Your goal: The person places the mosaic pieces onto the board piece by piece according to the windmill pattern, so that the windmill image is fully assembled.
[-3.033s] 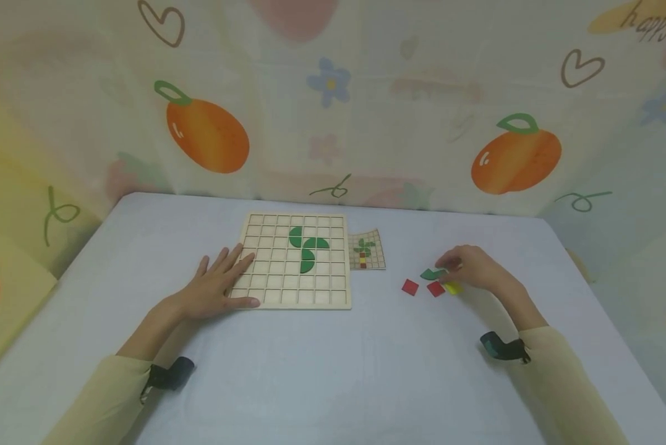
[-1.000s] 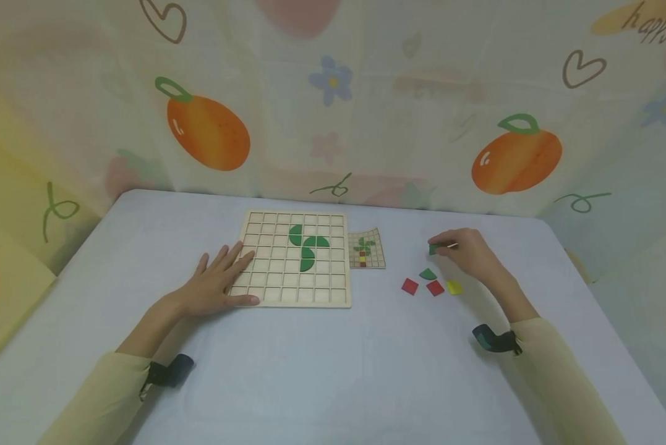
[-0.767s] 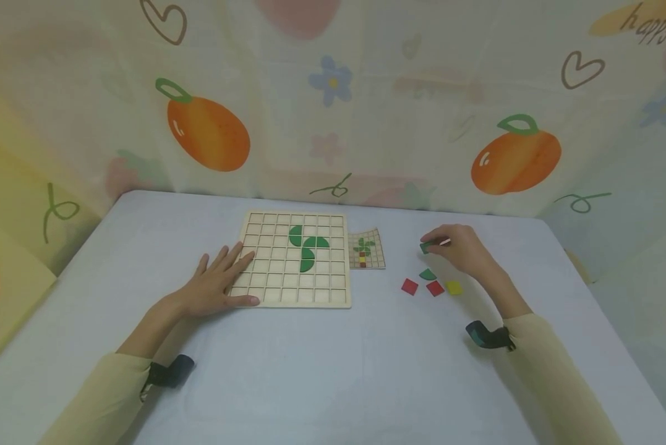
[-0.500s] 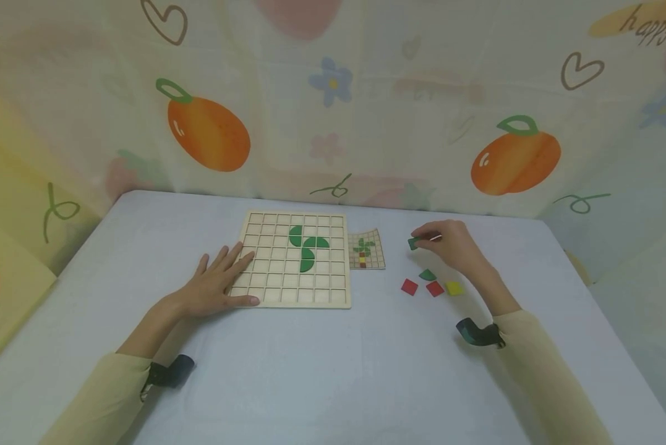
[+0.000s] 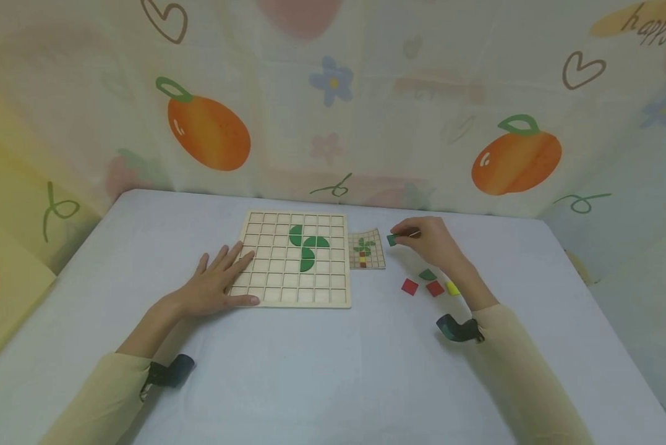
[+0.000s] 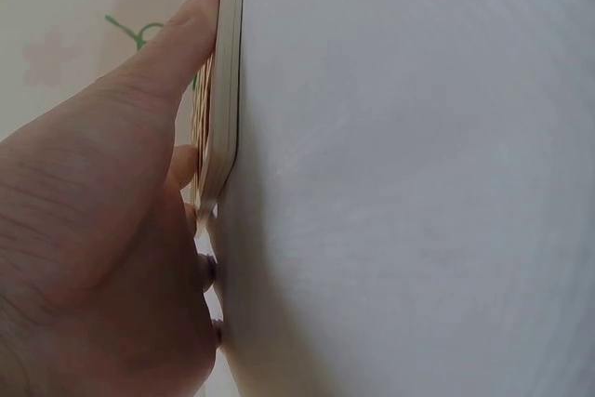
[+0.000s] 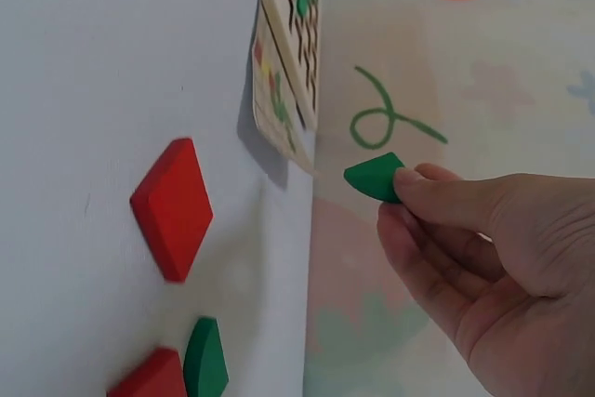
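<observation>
My right hand pinches a green quarter-circle tile between thumb and fingers, held above the table just right of the pattern card. With fingers spread, my left hand rests on the lower left edge of the wooden grid board; in the left wrist view the thumb lies along the board's rim. Several green quarter-circle tiles sit in the board's upper middle cells. On the table below my right hand lie another green tile, two red square tiles and a yellow tile, partly covered by the wrist.
The card's left side touches or slips under the board's right edge; its right side curls up. A white cloth covers the table. A patterned curtain hangs behind the table's back edge. Each wrist wears a dark camera.
My right hand has picked up a green tile from the loose group and carried it left and slightly back, to beside the card. The left hand and the board have stayed put.
</observation>
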{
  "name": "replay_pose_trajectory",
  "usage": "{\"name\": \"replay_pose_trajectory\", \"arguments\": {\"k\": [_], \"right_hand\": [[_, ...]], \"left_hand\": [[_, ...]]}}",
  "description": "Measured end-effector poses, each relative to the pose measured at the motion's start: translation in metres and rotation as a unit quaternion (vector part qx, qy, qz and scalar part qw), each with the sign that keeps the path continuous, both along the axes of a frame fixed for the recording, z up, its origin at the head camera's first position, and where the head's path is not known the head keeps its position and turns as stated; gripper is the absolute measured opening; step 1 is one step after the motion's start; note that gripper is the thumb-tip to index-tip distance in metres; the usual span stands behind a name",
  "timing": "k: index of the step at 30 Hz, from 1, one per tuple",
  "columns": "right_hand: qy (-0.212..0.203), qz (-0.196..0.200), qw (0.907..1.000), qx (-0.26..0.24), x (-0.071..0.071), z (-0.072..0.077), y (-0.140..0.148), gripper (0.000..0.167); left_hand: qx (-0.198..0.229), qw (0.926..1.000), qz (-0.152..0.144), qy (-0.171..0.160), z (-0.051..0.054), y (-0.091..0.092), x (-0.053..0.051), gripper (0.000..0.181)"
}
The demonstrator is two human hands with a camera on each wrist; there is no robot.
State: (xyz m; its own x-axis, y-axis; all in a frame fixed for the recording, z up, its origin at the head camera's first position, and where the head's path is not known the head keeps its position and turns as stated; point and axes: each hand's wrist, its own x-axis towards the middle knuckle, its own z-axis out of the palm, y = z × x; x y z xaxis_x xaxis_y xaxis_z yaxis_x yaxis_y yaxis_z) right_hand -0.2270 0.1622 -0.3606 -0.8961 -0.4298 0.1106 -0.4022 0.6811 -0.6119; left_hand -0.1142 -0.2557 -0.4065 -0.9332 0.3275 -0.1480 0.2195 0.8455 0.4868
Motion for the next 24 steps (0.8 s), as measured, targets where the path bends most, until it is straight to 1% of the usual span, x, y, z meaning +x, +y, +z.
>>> {"name": "replay_pose_trajectory", "arguments": {"k": [4,11,13,18,22,24], "right_hand": [[0.005,0.014,0.9999,-0.006,0.000,-0.001,-0.009,0.017],[-0.003,0.033,0.9993,-0.017,0.000,-0.003,-0.029,0.016],[-0.010,0.037,0.9992,-0.016,-0.001,-0.005,-0.035,0.014],[-0.041,0.037,0.9984,-0.011,0.001,-0.011,-0.056,0.010],[-0.042,0.053,0.9976,-0.016,0.005,-0.012,-0.073,0.009],[-0.037,0.064,0.9971,-0.018,0.006,-0.012,-0.081,0.010]], "left_hand": [[-0.004,1.0000,0.000,0.003,-0.001,0.000,0.000,0.101],[-0.004,1.0000,0.000,0.001,-0.002,0.000,-0.001,0.102],[-0.003,1.0000,-0.001,0.001,-0.003,0.000,-0.002,0.102],[-0.006,1.0000,-0.003,0.003,-0.005,-0.001,-0.001,0.101],[-0.006,1.0000,-0.003,0.005,-0.002,0.000,0.000,0.100],[-0.008,0.9999,-0.005,0.007,-0.002,0.000,-0.001,0.100]]}}
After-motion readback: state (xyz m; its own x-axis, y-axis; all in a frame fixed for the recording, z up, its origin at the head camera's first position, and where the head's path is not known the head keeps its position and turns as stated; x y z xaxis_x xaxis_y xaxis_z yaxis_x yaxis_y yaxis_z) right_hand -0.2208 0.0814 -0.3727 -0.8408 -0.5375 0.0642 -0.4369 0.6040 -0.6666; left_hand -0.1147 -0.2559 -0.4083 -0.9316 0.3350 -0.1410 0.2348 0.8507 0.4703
